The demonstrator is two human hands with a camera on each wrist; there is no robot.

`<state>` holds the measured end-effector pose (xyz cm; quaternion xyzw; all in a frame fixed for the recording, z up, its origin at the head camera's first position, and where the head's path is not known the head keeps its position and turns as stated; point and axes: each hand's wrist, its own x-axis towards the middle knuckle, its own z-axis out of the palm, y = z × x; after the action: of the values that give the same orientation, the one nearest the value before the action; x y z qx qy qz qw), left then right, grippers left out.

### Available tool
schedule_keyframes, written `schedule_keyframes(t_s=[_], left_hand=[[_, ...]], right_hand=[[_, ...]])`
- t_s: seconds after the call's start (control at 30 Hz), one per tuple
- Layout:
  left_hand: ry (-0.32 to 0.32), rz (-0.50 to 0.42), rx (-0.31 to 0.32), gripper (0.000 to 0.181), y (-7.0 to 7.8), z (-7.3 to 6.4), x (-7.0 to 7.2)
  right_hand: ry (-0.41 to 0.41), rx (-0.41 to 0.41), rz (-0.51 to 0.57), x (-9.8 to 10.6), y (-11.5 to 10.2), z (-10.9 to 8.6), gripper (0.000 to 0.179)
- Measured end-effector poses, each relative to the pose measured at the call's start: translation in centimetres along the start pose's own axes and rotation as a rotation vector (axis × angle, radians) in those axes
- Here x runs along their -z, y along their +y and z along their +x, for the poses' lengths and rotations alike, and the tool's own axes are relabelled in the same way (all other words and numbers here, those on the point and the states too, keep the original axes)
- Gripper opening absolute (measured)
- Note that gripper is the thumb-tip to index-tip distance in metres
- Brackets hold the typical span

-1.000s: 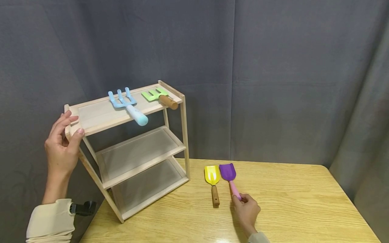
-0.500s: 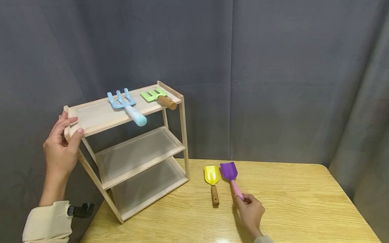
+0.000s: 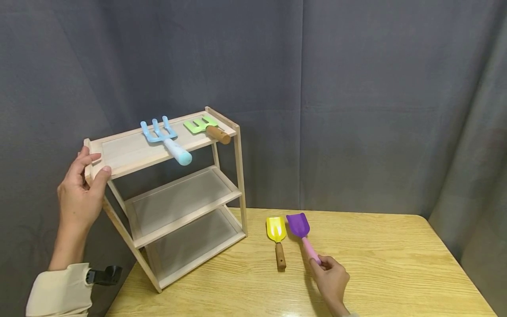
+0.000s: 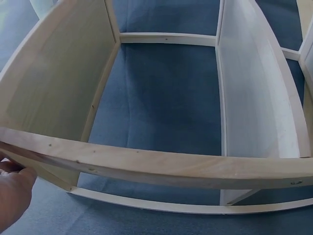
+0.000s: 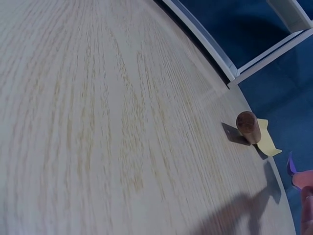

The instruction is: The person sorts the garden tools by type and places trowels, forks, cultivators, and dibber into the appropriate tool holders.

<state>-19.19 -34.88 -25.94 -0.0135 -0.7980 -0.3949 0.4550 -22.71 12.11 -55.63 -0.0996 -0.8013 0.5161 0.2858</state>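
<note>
My left hand [image 3: 80, 189] grips the top left end of a three-tier wooden shelf [image 3: 170, 247], thumb on the front edge and fingers over the side rail. In the left wrist view, part of that hand [image 4: 17, 193] shows beside the shelf's side post [image 4: 161, 164]. My right hand [image 3: 329, 279] pinches the pink handle of a toy shovel [image 3: 298, 224] with a purple scoop. In the right wrist view only the fingertips [image 5: 307, 203] and a bit of the shovel [image 5: 301, 179] show. To its left lies a yellow toy shovel [image 3: 276, 228] with a brown handle.
On the top tier lie a light-blue toy hand fork [image 3: 174, 149] and a green one [image 3: 201, 124] with a wooden handle, both handles jutting past the front edge. The shelf stands at the left of a wooden table [image 3: 380, 264]. A grey curtain [image 3: 356, 105] hangs behind.
My right hand has shifted slightly right and nearer, and the purple shovel's handle has swung rightward with it. My left hand keeps its grip on the shelf.
</note>
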Motion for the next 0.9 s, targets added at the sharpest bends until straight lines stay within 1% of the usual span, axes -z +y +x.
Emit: schedule_keyframes(t_s=[0.17,0.27,0.5,0.6,0.9], left_hand=[[-0.027,0.031,0.032,0.04,0.2,0.0,0.2],[-0.032,0.032,0.037,0.04,0.2,0.0,0.2],[-0.022,0.017,-0.006,0.041,0.1,0.1,0.0],[-0.023,0.017,-0.01,0.041,0.0,0.2,-0.1],[0.003,-0.001,-0.046,0.04,-0.2,0.3,-0.4]], right_hand=[[-0.004,0.023,0.003,0.6,-0.2,-0.1,0.015],[-0.01,0.026,0.006,1.0,-0.3,-0.2,0.014],[-0.014,0.032,0.012,2.1,-0.7,-0.3,0.014],[-0.014,0.033,0.014,2.5,-0.9,-0.3,0.013],[-0.056,0.035,0.039,3.7,-1.9,-0.6,0.014]])
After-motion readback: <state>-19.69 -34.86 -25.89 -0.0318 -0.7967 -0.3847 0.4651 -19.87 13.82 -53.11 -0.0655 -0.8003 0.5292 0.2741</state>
